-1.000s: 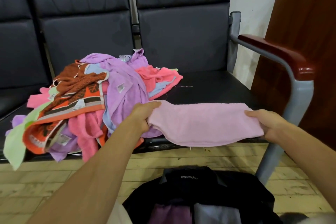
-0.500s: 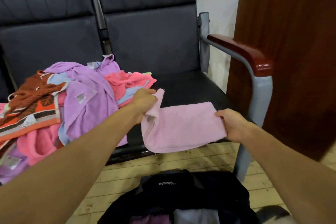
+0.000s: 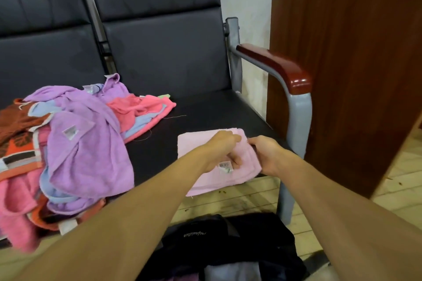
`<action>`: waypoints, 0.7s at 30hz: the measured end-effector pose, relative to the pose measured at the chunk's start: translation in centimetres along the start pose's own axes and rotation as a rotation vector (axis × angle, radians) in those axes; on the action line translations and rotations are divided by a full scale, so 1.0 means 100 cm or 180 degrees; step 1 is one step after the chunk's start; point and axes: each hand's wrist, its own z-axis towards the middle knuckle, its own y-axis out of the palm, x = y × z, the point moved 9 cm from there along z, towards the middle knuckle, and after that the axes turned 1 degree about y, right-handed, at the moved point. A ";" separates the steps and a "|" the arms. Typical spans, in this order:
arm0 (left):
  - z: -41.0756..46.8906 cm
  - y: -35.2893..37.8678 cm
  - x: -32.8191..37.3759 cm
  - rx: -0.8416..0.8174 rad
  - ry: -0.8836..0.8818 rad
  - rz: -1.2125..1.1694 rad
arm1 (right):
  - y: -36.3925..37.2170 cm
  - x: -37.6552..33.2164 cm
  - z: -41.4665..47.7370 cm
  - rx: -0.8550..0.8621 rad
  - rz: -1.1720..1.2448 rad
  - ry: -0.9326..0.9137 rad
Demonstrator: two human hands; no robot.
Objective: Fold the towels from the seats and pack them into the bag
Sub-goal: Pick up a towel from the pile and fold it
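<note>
We find both grips, left hand (image 3: 225, 149) and right hand (image 3: 266, 153), clenched on the folded pink towel (image 3: 196, 143), its barcode tag (image 3: 225, 166) unreadable.

Black padded seats (image 3: 201, 118) carry the load; a heap of towels (image 3: 68, 143) sprawls across the left, purple on top, pink and orange beneath; a folded pale pink towel (image 3: 205, 180) sits at the front edge; below, a plank floor (image 3: 251, 198) bears a black bag (image 3: 228, 242).
</note>
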 end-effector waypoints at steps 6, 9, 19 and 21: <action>-0.023 -0.055 -0.014 0.0355 0.0283 -0.0943 | 0.011 -0.007 0.007 0.0035 -0.0414 -0.0209; -0.042 -0.090 -0.033 0.0918 0.0400 -0.0647 | 0.016 -0.016 -0.005 0.0494 -0.1138 -0.0603; -0.088 -0.121 -0.096 0.1363 0.0218 -0.1143 | 0.100 -0.049 -0.069 0.0710 -0.3610 -0.2359; -0.093 -0.123 -0.098 0.1465 0.0149 -0.1299 | 0.109 -0.059 -0.085 0.0660 -0.3245 -0.2433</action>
